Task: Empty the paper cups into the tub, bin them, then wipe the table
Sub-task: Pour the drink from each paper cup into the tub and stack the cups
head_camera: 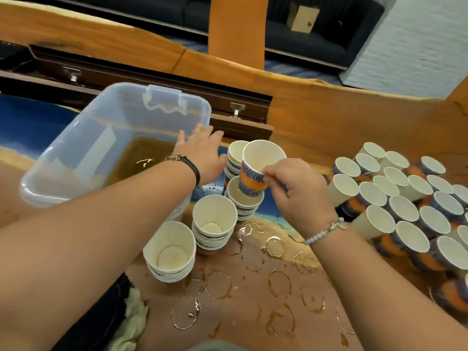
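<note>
Paper cup (255, 171) in right hand (298, 191) pinch, beside left hand (202, 153) near tub (83, 138).

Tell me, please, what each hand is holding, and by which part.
The right hand pinches a paper cup by its lower wall, near the base. The left hand holds nothing; its fingers reach out straight beside the tub.

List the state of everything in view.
Clear plastic tub: upright, brown liquid inside.
Orange-and-blue paper cup: tilted, held off the table.
Right hand: pinches that cup.
Left hand: open, beside tub corner.
Nested paper-cup stacks: upright.
Wooden table: wet, brown ring stains.
</note>
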Motion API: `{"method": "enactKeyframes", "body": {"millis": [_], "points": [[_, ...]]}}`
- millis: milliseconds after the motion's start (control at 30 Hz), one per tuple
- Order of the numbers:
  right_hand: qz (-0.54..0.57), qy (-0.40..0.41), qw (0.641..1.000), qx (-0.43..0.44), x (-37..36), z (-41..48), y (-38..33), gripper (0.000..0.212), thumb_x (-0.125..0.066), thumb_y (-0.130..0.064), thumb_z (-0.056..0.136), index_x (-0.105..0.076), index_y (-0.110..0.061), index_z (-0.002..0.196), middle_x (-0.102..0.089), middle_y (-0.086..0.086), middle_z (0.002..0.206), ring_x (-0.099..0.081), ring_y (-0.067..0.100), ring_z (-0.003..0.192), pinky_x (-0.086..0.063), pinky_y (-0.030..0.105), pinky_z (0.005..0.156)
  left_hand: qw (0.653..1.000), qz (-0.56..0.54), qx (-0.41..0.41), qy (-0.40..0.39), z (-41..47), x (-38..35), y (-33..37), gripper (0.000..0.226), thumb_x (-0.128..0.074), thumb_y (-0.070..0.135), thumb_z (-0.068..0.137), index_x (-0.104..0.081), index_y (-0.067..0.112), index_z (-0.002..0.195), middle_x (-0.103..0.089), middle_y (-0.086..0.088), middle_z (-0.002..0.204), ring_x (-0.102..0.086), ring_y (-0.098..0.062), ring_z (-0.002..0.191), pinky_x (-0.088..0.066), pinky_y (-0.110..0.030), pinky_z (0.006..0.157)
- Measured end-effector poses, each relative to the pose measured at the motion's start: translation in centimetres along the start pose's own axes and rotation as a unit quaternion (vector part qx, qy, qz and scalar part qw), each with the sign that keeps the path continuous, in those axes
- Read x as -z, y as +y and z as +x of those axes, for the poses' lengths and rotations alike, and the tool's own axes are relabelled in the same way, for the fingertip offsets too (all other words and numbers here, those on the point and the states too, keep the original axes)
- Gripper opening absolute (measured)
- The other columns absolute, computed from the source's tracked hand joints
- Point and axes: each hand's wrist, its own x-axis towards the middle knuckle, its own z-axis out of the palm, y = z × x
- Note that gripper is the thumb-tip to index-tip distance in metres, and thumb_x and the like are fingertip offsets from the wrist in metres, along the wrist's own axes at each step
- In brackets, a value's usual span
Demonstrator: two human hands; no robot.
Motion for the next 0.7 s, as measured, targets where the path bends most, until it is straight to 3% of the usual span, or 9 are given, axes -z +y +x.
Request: {"method": "enactKeyframes", "body": {"millis": [300, 433, 500, 567, 700], "points": [[-0.018, -0.035, 0.999, 0.038, -2.9, -2.0, -0.1, 0.021, -0.055, -0.022, 0.083, -0.075, -0.014, 0.088, -0.069, 0.000, 0.079, -0.065, 0.023, 0.075, -0.056, 0.034, 0.063, 1.000, 0.018, 0.011, 0.008, 0.0, 0.2, 0.2, 0.058, -0.040, 0.042, 0.099, -0.021, 0.024, 0.150, -0.018, -0.001, 0.159, -0.009, -0.021, 0.147, -0.004, -0.052, 0.117], [0.040, -0.037, 0.998, 0.037, -3.2, -3.2, 1.3, 0.035, -0.044, -0.033, 0.092, -0.074, -0.015, 0.099, -0.069, -0.001, 0.093, -0.062, 0.021, 0.090, -0.048, 0.034, 0.078, 1.000, 0.022, 0.016, 0.016, 0.1, 0.0, 0.2, 0.058, -0.041, 0.043, 0.098, -0.022, 0.025, 0.150, -0.019, 0.000, 0.159, -0.011, -0.020, 0.147, -0.005, -0.052, 0.117], [0.041, -0.001, 0.999, -0.005, -2.4, -2.9, 3.8, 0.036, -0.043, -0.033, 0.092, -0.073, -0.014, 0.100, -0.069, 0.001, 0.096, -0.061, 0.025, 0.092, -0.045, 0.037, 0.081, 0.999, 0.020, 0.017, 0.018, 0.1, 0.0, 0.2, 0.059, -0.042, 0.044, 0.098, -0.022, 0.025, 0.150, -0.020, 0.000, 0.159, -0.012, -0.020, 0.147, -0.005, -0.052, 0.117], [-0.012, 0.013, 0.995, -0.103, -1.6, -2.0, 7.7, 0.035, -0.045, -0.033, 0.090, -0.073, -0.014, 0.100, -0.069, 0.004, 0.100, -0.060, 0.029, 0.096, -0.044, 0.038, 0.083, 0.999, 0.021, 0.022, 0.020, 0.1, 0.0, 0.3, 0.059, -0.043, 0.045, 0.097, -0.023, 0.026, 0.150, -0.020, 0.000, 0.158, -0.013, -0.020, 0.147, -0.005, -0.052, 0.117], [-0.182, -0.102, 0.914, -0.347, -1.1, -1.7, 15.0, 0.032, -0.055, -0.030, 0.090, -0.064, -0.014, 0.116, -0.058, 0.011, 0.119, -0.049, 0.034, 0.111, -0.044, 0.042, 0.088, 0.999, 0.024, 0.026, 0.021, 0.0, 0.1, 0.5, 0.061, -0.046, 0.046, 0.096, -0.023, 0.027, 0.149, -0.022, 0.001, 0.158, -0.016, -0.020, 0.146, -0.005, -0.053, 0.116]]}}
